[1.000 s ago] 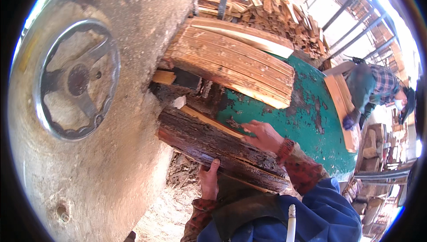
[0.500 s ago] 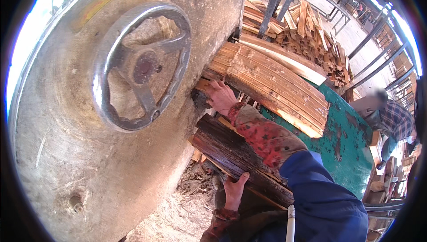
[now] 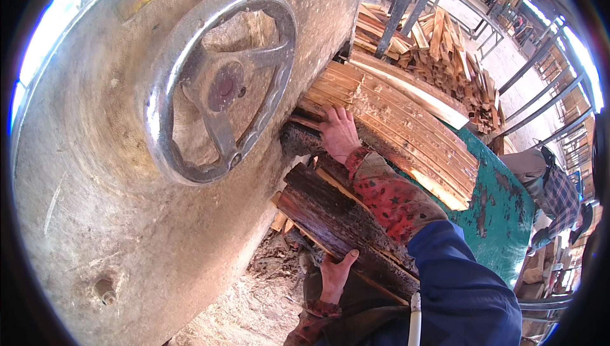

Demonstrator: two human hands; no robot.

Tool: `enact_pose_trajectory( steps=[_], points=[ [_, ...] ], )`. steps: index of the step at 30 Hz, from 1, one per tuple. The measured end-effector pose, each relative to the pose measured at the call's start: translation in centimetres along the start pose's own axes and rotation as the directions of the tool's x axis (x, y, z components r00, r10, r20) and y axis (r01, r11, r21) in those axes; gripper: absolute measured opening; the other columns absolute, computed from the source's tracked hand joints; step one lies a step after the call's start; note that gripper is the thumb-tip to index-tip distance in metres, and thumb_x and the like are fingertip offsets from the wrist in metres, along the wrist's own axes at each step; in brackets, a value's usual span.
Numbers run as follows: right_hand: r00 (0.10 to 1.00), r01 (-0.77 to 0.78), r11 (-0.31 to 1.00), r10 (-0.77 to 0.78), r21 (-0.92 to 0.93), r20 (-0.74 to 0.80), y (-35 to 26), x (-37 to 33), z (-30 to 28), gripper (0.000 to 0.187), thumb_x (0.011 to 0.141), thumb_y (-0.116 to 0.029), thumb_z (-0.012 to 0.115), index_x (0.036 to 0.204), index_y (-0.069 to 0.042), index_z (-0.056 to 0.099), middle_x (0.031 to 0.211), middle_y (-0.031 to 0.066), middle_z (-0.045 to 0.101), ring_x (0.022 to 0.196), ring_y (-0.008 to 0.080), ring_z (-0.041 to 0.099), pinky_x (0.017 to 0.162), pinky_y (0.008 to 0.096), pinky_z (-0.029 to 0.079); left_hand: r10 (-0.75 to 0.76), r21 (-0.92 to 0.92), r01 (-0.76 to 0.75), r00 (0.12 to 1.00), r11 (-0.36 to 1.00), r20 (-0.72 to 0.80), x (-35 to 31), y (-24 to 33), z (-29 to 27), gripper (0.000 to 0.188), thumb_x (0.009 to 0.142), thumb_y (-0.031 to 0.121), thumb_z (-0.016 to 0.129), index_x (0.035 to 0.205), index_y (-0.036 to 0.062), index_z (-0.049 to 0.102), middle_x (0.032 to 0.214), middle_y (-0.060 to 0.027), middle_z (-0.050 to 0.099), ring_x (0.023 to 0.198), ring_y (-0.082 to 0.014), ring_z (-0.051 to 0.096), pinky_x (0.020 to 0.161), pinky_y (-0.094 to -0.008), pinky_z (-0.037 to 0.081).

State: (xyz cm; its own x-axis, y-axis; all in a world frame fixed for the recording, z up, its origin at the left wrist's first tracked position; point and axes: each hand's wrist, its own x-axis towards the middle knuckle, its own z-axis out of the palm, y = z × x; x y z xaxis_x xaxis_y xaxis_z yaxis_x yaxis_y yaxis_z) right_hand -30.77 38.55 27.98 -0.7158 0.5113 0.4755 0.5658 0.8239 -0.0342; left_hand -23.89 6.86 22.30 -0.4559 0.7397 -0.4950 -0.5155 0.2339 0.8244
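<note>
My left hand (image 3: 336, 277) grips the near side of a dark, bark-covered wood slab (image 3: 343, 219), its thumb on top. The slab lies slanted in front of me, its far end close to the big pale metal housing. My right hand (image 3: 340, 135) reaches over the slab and rests with extended fingers on the near edge of a row of sawn planks (image 3: 406, 127), beside the housing. Whether it grips a plank edge cannot be made out. Its forearm, in a red patterned sleeve (image 3: 387, 200), hides part of the slab's far side.
A metal handwheel (image 3: 222, 85) stands out from the housing (image 3: 127, 231) on the left. The planks lie on a worn green surface (image 3: 489, 219). Behind is a pile of offcuts (image 3: 445, 54). A person in a checked shirt (image 3: 562, 190) bends at right. A cigarette (image 3: 415, 320) shows at the bottom.
My right hand has moved right, away from the housing's edge and onto the planks. My left hand stays on the slab. The person at right has bent down. The view has shifted slightly.
</note>
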Motion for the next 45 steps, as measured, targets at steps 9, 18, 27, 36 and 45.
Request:
enact_pose_trajectory(
  steps=[9,18,27,36,45],
  points=[
    [0.993,-0.101,0.994,0.098,0.048,0.061,0.6,-1.4,-0.2,0.015,0.070,-0.015,0.066,0.082,-0.005,0.068,0.117,0.0145,0.052,0.111,0.0333,0.046,0.095,0.0448,0.040,-0.006,-0.060,0.005,1.000,0.998,-0.004,-0.1,0.5,0.4,0.044,0.077,0.017,0.080,0.110,-0.0049,0.060,0.104,-0.0062,0.066,0.092,-0.0129,0.060,0.083,-0.0275,0.048],
    [0.976,-0.190,0.978,0.179,0.085,0.123,0.7,-1.9,-2.1,0.019,0.071,-0.015,0.068,0.088,-0.007,0.069,0.113,0.0140,0.053,0.109,0.0354,0.050,0.087,0.0429,0.048,0.019,-0.008,-0.019,1.000,1.000,-0.004,-0.4,0.9,0.3,0.045,0.077,0.017,0.080,0.111,-0.0046,0.060,0.103,-0.0064,0.066,0.091,-0.0137,0.060,0.083,-0.0282,0.049],
    [0.988,-0.108,0.994,0.106,0.015,0.108,1.8,-2.5,-2.5,0.016,0.073,-0.018,0.067,0.084,-0.006,0.066,0.103,0.0135,0.055,0.099,0.0333,0.055,0.080,0.0449,0.049,0.005,-0.016,-0.005,1.000,1.000,-0.021,0.0,1.1,0.2,0.044,0.078,0.017,0.080,0.110,-0.0052,0.060,0.102,-0.0069,0.067,0.090,-0.0136,0.060,0.083,-0.0283,0.049],
    [0.947,-0.228,0.969,0.199,0.090,0.254,1.4,-2.2,-2.5,0.043,0.073,-0.013,0.069,0.108,-0.004,0.048,0.101,0.0191,0.053,0.090,0.0380,0.061,0.071,0.0464,0.049,-0.021,-0.062,0.018,0.999,0.998,-0.047,0.2,0.8,0.1,0.045,0.077,0.016,0.080,0.110,-0.0061,0.060,0.102,-0.0070,0.066,0.090,-0.0135,0.060,0.082,-0.0278,0.049],
    [0.840,-0.281,0.960,0.241,0.009,0.486,1.6,1.9,0.9,0.048,0.076,-0.028,0.073,0.109,-0.003,0.048,0.088,0.0192,0.065,0.092,0.0389,0.062,0.075,0.0478,0.048,-0.036,-0.073,0.033,0.998,0.997,-0.043,0.5,1.4,0.5,0.043,0.077,0.017,0.081,0.108,-0.0061,0.062,0.100,-0.0065,0.067,0.089,-0.0126,0.061,0.081,-0.0270,0.050]
  ],
)
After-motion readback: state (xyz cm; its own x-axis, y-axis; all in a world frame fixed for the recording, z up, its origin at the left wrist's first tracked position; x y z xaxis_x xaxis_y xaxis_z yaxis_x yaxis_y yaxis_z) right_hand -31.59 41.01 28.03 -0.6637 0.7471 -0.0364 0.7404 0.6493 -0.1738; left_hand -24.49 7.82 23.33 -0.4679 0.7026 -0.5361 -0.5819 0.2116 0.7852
